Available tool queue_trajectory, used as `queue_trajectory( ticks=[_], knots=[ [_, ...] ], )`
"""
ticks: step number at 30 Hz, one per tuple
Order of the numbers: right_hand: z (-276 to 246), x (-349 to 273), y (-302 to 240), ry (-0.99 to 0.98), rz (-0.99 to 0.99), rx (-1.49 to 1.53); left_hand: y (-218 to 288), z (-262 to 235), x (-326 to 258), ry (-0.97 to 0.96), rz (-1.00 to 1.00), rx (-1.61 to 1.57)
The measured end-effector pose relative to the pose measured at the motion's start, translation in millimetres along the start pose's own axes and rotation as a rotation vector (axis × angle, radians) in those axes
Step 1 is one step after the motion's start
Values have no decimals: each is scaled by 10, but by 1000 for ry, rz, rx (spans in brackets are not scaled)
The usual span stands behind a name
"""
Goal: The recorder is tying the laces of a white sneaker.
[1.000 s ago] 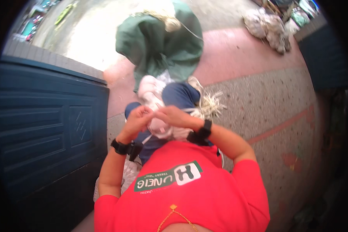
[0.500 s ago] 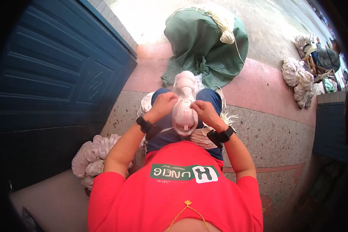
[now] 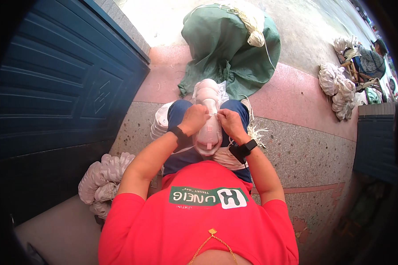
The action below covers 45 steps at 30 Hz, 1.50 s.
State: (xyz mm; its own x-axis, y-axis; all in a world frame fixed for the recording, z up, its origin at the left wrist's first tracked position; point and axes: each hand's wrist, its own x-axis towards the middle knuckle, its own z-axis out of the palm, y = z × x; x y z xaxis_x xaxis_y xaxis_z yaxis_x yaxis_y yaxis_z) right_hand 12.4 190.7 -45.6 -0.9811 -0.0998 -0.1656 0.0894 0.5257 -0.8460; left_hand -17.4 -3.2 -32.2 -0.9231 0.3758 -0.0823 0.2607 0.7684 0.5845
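Note:
A pale pink shoe (image 3: 208, 134) with a mesh upper lies between my knees. Beyond it, more rounded pale pink shoe parts (image 3: 207, 92) continue in line, with clear plastic around them. My left hand (image 3: 195, 119) is closed at the shoe's left side, fingertips pinched on a thin white shoelace (image 3: 212, 114). Opposite it, my right hand (image 3: 232, 123) pinches the same lace, which runs across the shoe's upper between both hands. A loose white strand trails beside the shoe on the left. Cream laces (image 3: 229, 158) lie bunched by my right thigh.
A large green sack (image 3: 234, 48) stands ahead, a hank of cream laces (image 3: 255, 37) on top. Stacked pale shoes (image 3: 104, 179) lie at left near a blue door (image 3: 57, 79). At far right, a person (image 3: 371, 62) sits near bundled shoes (image 3: 334, 81).
My hands have come closer together over the shoe, and a lace now shows stretched between them. The whole view has shifted slightly.

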Motion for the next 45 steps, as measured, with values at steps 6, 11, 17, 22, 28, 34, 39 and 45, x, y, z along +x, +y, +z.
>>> queue_trajectory(
  ticks=[6,11,17,22,28,34,39,45],
  knots=[
    [64,0,-35,103,-142,-234,3,84,-35,74,-29,-73],
    [59,-32,-76,139,-224,-303,21,93,-39,90,-55,-128],
    [40,-8,-109,58,-367,-420,-12,93,-25,70,-88,-136],
    [-7,96,-192,-32,-387,-356,-87,98,-66,145,9,-175],
    [97,53,-109,-27,-315,-257,-13,-48,-92,158,82,-220],
    [66,128,-279,-25,-251,-111,-18,-176,-2,107,223,-167],
    [-22,37,-408,-44,-120,-135,73,-341,41,-11,586,114],
    [39,-16,-367,24,-104,-93,146,-380,27,-84,560,192]
  ],
)
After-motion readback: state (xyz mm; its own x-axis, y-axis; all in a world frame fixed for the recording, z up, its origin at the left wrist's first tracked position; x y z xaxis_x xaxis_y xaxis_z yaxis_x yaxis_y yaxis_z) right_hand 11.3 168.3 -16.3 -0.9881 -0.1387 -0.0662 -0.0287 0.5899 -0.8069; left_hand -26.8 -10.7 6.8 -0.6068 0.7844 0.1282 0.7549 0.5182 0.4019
